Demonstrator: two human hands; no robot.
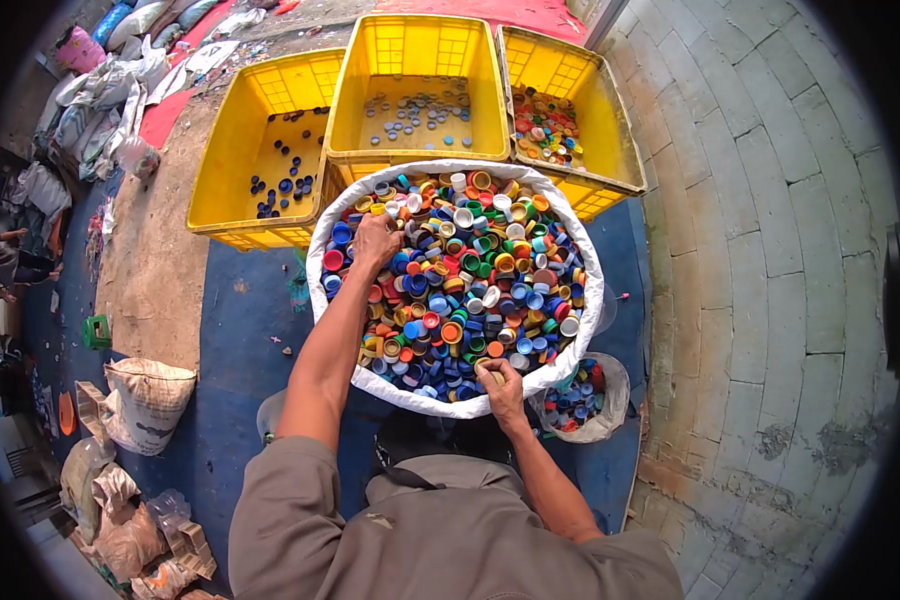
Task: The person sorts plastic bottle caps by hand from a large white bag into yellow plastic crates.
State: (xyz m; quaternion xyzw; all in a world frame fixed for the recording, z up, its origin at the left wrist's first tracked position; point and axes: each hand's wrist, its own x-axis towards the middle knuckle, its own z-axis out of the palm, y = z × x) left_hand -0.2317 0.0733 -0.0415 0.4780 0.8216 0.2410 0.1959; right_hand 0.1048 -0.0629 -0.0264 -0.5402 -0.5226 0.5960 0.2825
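A wide white-rimmed sack (330, 222) full of loose bottle caps (470, 290) in many colours stands right in front of me. Over its far left part my left hand (378, 240) reaches in, fingers bent and closed at a yellow bottle cap (377, 209); the other caps partly hide the fingertips. At the near rim, my right hand (504, 390) pinches a dull yellow bottle cap (497, 377) between thumb and fingers.
Beyond the sack stand three yellow crates: the left (232, 150) with dark caps, the middle (425, 50) with pale ones, the right (600, 110) with orange and red ones. A smaller bag of caps (618, 385) sits near right, by a block wall (750, 250). Sacks (150, 400) lie left.
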